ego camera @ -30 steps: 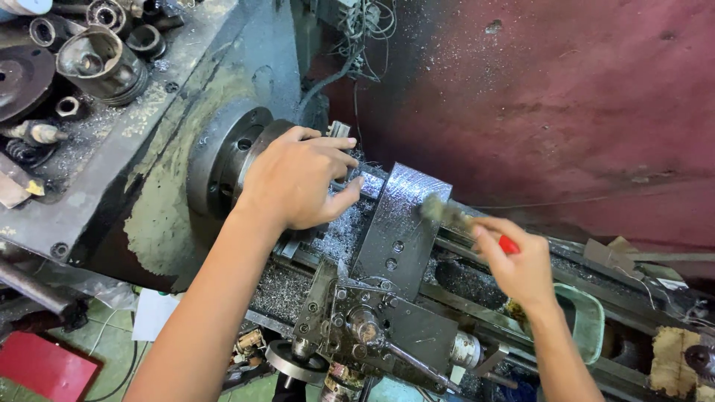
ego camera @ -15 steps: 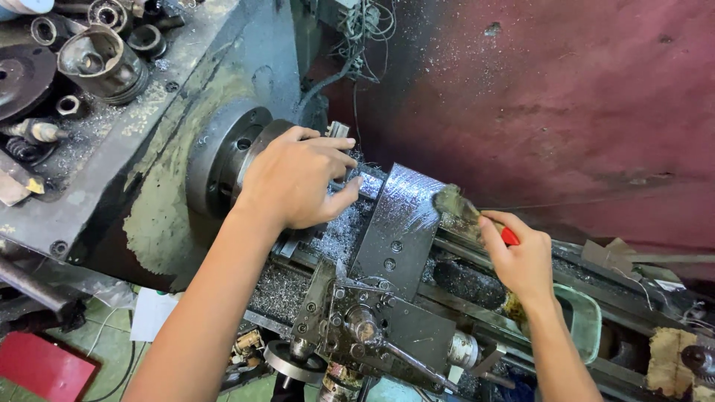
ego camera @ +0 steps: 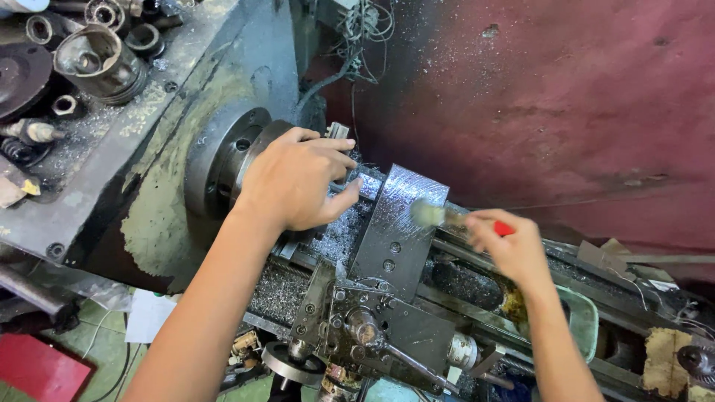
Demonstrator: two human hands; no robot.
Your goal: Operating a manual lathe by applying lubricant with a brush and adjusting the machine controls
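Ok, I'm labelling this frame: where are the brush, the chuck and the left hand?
brush (ego camera: 430, 214), head view, on its blurred bristle tip.
chuck (ego camera: 223, 152), head view, on its round metal face.
left hand (ego camera: 298, 179), head view, on the back of the hand.

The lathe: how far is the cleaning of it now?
Done: the upper face of the grey carriage plate looks mostly bare. In hand: the right hand sweeps a red-handled brush on that plate, while the left hand rests on the chuck. Left: metal chips beside the plate.
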